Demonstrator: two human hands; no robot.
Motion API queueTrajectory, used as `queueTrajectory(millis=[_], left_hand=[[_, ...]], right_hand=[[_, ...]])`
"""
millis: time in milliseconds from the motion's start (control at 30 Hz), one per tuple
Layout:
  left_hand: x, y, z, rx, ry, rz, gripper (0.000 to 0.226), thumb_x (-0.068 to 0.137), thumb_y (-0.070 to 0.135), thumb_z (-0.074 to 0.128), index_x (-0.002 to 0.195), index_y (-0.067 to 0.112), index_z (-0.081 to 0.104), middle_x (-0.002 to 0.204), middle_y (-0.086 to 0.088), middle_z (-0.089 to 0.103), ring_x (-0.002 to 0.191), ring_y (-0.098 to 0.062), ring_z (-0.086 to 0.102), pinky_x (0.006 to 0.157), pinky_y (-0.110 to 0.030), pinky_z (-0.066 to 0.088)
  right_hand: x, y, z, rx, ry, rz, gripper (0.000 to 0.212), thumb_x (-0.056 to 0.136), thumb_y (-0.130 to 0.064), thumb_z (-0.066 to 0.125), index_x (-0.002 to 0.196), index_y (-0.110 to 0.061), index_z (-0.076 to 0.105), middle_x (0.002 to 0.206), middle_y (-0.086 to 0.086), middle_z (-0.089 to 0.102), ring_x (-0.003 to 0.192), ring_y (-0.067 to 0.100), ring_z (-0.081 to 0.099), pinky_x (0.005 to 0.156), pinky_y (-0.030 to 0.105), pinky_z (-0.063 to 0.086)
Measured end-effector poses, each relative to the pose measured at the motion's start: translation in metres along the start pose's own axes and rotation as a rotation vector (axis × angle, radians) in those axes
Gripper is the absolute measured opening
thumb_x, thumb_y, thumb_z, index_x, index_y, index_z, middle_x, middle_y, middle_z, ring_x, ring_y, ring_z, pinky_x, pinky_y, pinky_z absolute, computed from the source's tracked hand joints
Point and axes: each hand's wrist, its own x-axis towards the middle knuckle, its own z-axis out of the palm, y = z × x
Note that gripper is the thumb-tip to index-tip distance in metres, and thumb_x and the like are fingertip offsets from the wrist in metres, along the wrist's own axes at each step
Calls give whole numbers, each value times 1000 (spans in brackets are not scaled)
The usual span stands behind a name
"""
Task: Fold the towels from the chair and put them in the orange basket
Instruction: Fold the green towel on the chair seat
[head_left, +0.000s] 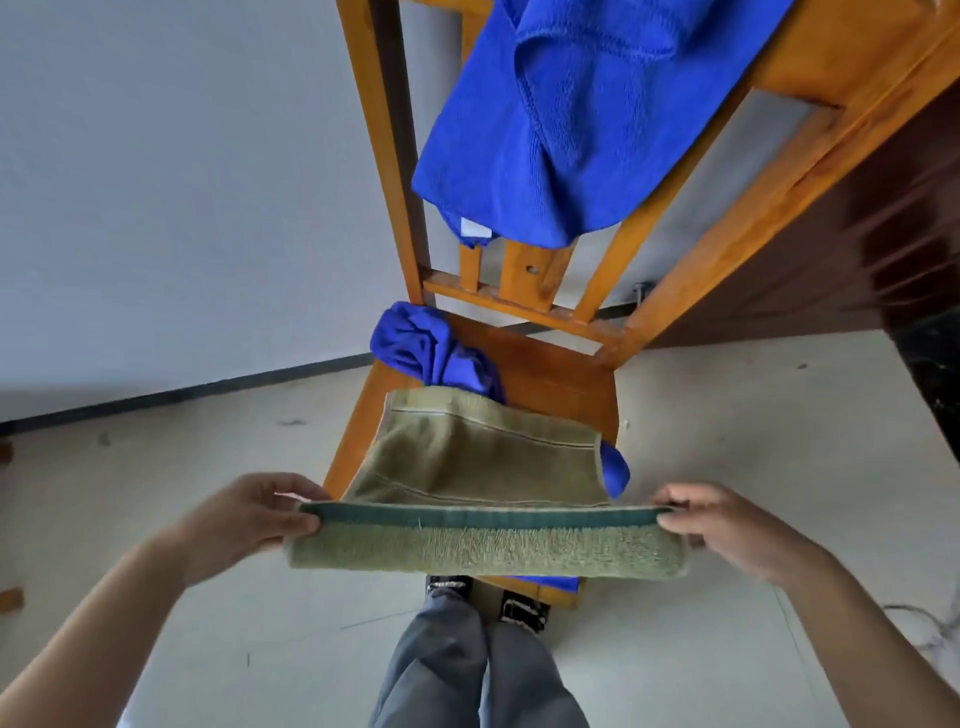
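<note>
Left hand (249, 519) pinching green towel (483, 499) end, right hand (722, 525) pinching other end, over chair (561, 374)

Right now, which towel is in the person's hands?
The olive-green towel, pinched at its ends by the left hand and right hand. The blue towel draped over the chair back and the crumpled blue one on the seat lie untouched.

Wearer's body as seen from above: left hand (249, 519) and right hand (727, 530) bare, forearms (104, 623) uncovered to the lower edge of view; loose blue-grey trousers (452, 670) with soft vertical creases; dark shoes (524, 610) with white patterned markings across the uppers, toes partly hidden
</note>
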Motion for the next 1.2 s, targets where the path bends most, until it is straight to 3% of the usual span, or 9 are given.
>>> queueTrajectory(millis=[67,200,300,433,633,867,1000,1100,1200], left_hand=[[15,-28,3,17,8,-133,19,81,-18,53,82,-4,66,84,-22,62,74,-23,60,57,-19,55],[37,-66,6,-23,7,-296,19,84,-17,49,90,-7,63,89,-21,61,81,-26,55,63,-26,53],[55,-75,10,51,102,-242,24,79,-19,54,95,-3,63,88,-19,57,77,-25,48,64,-26,44],[76,-59,20,60,230,-114,24,78,-18,57,94,0,62,69,-9,49,60,-17,41,47,-15,39],[120,-39,10,56,306,-22,22,77,-16,60,78,6,63,70,-11,54,67,-21,49,59,-23,44],[176,-28,14,14,413,24,26,78,-14,61,74,11,60,67,-6,53,52,-8,54,47,-12,45],[195,-28,24,-1,512,44,21,80,-10,62,94,5,62,69,-4,54,40,8,52,44,-5,42],[198,-40,34,121,635,124,32,81,0,66,111,1,59,93,-14,59,76,-11,60,68,-21,51],[183,-61,49,608,781,322,36,81,18,65,114,5,59,115,-23,56,101,-39,53,88,-49,46]], right_hand=[[18,27,13,-21,-16,97,21,90,5,46,78,-7,59,66,-2,60,61,5,57,53,12,41],[53,67,36,-85,59,202,15,92,0,48,82,-7,57,77,7,58,72,15,55,61,22,42],[75,77,47,-216,208,163,11,91,-5,48,84,-7,56,84,11,59,79,21,55,69,29,42],[92,65,46,-288,401,59,9,92,-6,46,92,-9,55,91,12,59,80,21,54,60,27,39],[125,58,29,-446,507,-31,19,93,-8,46,104,-4,61,99,12,65,81,19,53,60,26,37],[167,55,19,-512,668,-43,22,93,-7,48,108,-3,63,104,15,67,93,32,60,70,29,40],[184,58,27,-675,875,-37,22,88,-7,55,107,-4,66,106,20,67,103,40,54,82,41,42],[186,56,44,-695,998,-91,28,79,0,64,106,-1,65,104,22,64,102,43,53,81,44,44],[179,66,68,-762,932,-325,28,65,9,72,90,-1,67,86,17,65,82,37,62,72,38,49]])
